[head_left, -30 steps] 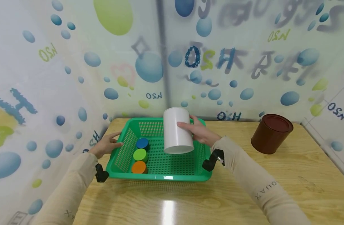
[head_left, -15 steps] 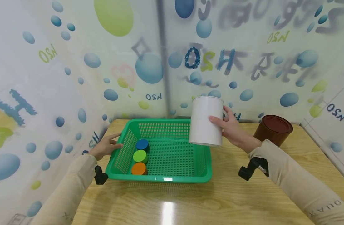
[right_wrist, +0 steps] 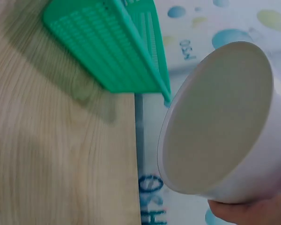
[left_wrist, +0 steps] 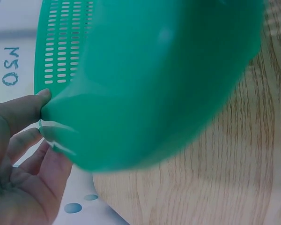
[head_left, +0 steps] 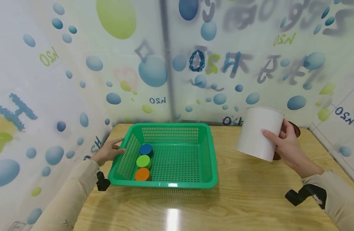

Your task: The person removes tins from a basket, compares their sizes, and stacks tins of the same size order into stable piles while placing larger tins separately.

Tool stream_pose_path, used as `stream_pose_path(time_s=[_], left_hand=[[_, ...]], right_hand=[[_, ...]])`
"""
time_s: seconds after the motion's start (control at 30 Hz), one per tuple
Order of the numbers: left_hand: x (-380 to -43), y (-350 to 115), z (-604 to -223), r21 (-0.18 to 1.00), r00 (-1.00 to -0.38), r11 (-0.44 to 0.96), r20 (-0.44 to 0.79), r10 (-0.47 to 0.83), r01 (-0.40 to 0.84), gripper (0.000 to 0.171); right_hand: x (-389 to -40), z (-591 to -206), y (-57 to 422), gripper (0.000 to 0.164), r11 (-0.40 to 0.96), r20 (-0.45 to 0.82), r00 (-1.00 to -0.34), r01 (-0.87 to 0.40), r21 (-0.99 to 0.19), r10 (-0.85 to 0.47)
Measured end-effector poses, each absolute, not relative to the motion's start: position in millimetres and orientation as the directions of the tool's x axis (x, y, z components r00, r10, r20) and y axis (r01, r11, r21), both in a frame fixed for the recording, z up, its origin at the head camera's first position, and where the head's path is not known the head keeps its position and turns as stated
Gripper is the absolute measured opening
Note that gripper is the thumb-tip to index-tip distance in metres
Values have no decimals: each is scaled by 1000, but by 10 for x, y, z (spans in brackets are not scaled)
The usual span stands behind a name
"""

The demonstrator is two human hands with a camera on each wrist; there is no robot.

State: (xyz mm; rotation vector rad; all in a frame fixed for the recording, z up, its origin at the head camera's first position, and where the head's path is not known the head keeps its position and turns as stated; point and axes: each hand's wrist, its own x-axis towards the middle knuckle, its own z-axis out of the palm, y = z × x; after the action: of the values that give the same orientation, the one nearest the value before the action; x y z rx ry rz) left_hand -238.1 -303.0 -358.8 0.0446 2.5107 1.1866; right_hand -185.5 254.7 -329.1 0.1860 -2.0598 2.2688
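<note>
My right hand [head_left: 289, 152] grips a white cylindrical container [head_left: 259, 134] above the table, right of the green plastic basket [head_left: 191, 185]. The container is tilted. In the right wrist view, its pale end [right_wrist: 220, 122], edged by a thin rim, faces the camera. My left hand [head_left: 107, 151] holds the basket's left rim, its thumb [left_wrist: 43, 96] on one side and fingers [left_wrist: 56, 171] on the other in the left wrist view. Inside the basket, blue [head_left: 146, 149], lime green [head_left: 143, 161] and orange [head_left: 142, 175] round pieces line up along the left wall.
A dark brown can [head_left: 296, 129] stands at the table's back right, mostly hidden behind the container and right hand. The wooden table [head_left: 223, 205] meets a wall [head_left: 177, 106] patterned with bubbles and letters at the back.
My right hand has carried the white container from above the basket to the right, in front of the brown can. The left hand stays at the basket rim.
</note>
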Motion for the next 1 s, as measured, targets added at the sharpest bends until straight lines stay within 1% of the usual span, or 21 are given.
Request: stream_pose_path(time_s=[0.07,0.1,0.2,0.3,0.4,0.5,0.57,0.7,0.77,0.9,0.93,1.0], left_hand=[[-2383,-3034,-3590,751,-935,649,-307,179,-122,66],[-2383,-3037,-3589,751,-935,649,-306,180,-121,66],[-2387,-3036,-3582,752,-937,650,-299,181,-115,65],[-2391,-3027,-3582,755,-937,645,-299,181,-117,66],[-2395,-3021,-3595,757,-936,642,-304,178,-124,66],[-2392,-3028,-3613,757,-935,642,-304,180,-122,66],[-2394,-3034,-3613,755,-936,645,-301,182,-117,66],[-2401,-3036,-3608,754,-937,648,-295,186,-109,66],[-2404,-3032,-3606,756,-936,645,-297,188,-110,66],[-2400,-3028,-3608,761,-936,638,-298,189,-114,65],[-2398,-3028,-3609,762,-936,638,-297,190,-112,65],[-2392,-3030,-3610,764,-937,637,-291,192,-107,65]], right_hand=[[-1804,-3347,2668,66,-133,170,-985,-168,-977,-9],[-1778,-3373,2725,67,-143,174,-985,-173,-975,1],[-1690,-3455,2899,73,-150,167,-985,-172,-974,43],[-1583,-3537,3057,81,-128,154,-983,-166,-978,100],[-1490,-3617,3173,82,-95,188,-968,-206,-974,168],[-1411,-3694,3254,84,-23,207,-944,-220,-975,255],[-1361,-3745,3301,87,62,205,-927,-195,-979,314],[-1265,-3872,3393,90,146,175,-901,-126,-981,397],[-1235,-3938,3441,92,107,168,-894,-135,-985,416],[-1191,-4044,3525,95,110,130,-884,-90,-990,449],[-1196,-4072,3556,96,90,130,-883,-101,-991,452],[-1202,-4150,3619,96,130,113,-875,-58,-990,471]])
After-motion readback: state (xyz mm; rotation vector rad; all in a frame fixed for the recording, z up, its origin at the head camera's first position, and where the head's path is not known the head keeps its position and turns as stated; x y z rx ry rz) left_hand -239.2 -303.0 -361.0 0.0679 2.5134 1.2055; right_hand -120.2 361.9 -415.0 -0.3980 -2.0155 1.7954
